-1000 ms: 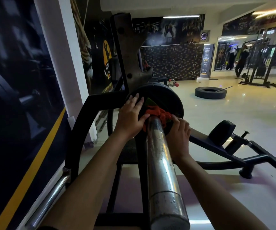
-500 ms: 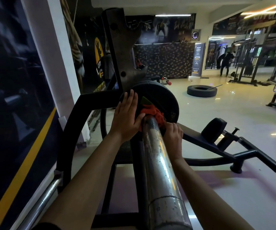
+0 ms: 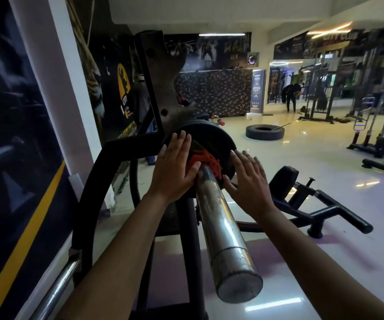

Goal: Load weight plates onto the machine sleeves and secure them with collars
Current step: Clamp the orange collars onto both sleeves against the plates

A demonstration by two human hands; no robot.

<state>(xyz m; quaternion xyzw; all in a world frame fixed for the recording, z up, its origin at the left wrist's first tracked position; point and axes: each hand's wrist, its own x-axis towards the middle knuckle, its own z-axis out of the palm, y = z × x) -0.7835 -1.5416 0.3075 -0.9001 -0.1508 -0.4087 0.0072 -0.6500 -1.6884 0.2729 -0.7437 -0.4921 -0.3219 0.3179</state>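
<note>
Fingers (image 3: 181, 144) of the left hand (image 3: 174, 168) are held straight and close together, laid flat against the face of the black weight plate (image 3: 211, 137), with the thumb set beside the red collar (image 3: 206, 160). Fingers (image 3: 244, 160) of the right hand (image 3: 247, 179) are slightly spread and extended, their tips placed on the plate's right edge, the thumb lowered toward the collar; nothing is gripped by either hand. Red collar is seated on the steel sleeve (image 3: 221, 218), pressed up to the plate, and partly hidden by the left palm. Plate is mounted at the inner end of the sleeve, against the dark machine arm (image 3: 161, 88). Sleeve is projected toward the camera, its blunt end nearest. Black curved frame (image 3: 98, 181) is located to the left, near a wall poster (image 3: 13, 135). Tyre (image 3: 265, 132) is laid on the glossy floor (image 3: 325, 172) well beyond, and a person (image 3: 290, 95) is seen bent over in the far background.
</note>
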